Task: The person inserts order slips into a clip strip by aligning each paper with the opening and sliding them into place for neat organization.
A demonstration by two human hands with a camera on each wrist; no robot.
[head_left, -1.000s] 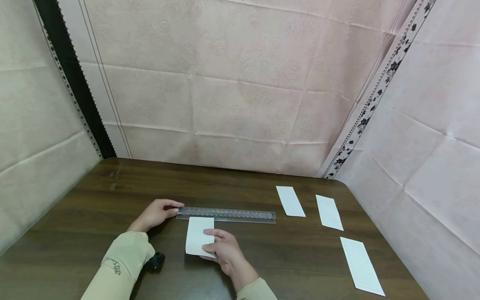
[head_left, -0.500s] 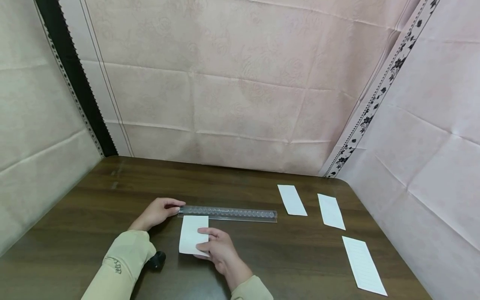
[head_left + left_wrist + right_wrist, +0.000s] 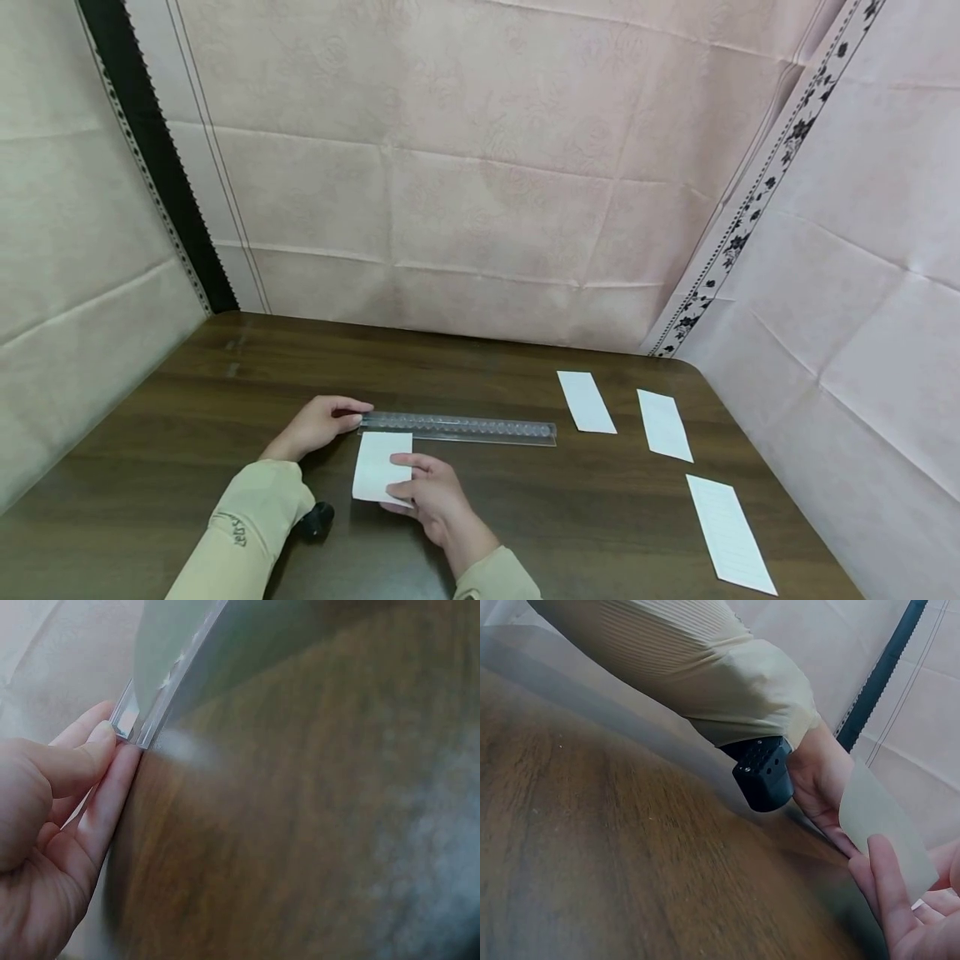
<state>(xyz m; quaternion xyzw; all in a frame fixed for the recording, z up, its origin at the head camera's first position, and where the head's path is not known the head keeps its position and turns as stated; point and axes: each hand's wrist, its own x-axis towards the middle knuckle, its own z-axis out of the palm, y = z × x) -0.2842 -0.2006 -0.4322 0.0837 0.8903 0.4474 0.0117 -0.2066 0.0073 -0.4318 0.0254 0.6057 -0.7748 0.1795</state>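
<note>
My left hand point(image 3: 318, 425) pinches the left end of a long clear plastic ruler point(image 3: 480, 428) lying across the table. Up close in the left wrist view, the thumb lies on top of the ruler point(image 3: 166, 694) with fingers beneath its end. My right hand point(image 3: 442, 504) holds a white slip of paper point(image 3: 375, 467) by its right edge, between thumb and fingers. The slip hangs over the front left part of the ruler and hides some of it. In the right wrist view the slip point(image 3: 885, 825) stands tilted and slightly bowed, close to my left hand point(image 3: 825, 772).
Three white paper slips lie on the right of the brown wooden table point(image 3: 570, 517): one at the back point(image 3: 587, 402), one farther right point(image 3: 665, 425), one nearer the front point(image 3: 731, 533). Pale cloth walls surround the table. A black device point(image 3: 317, 522) sits under the left cuff.
My right hand has carried the paper slip leftward along the ruler, closer to my left hand. The left hand keeps its hold on the ruler's end. The whole view has shifted slightly.
</note>
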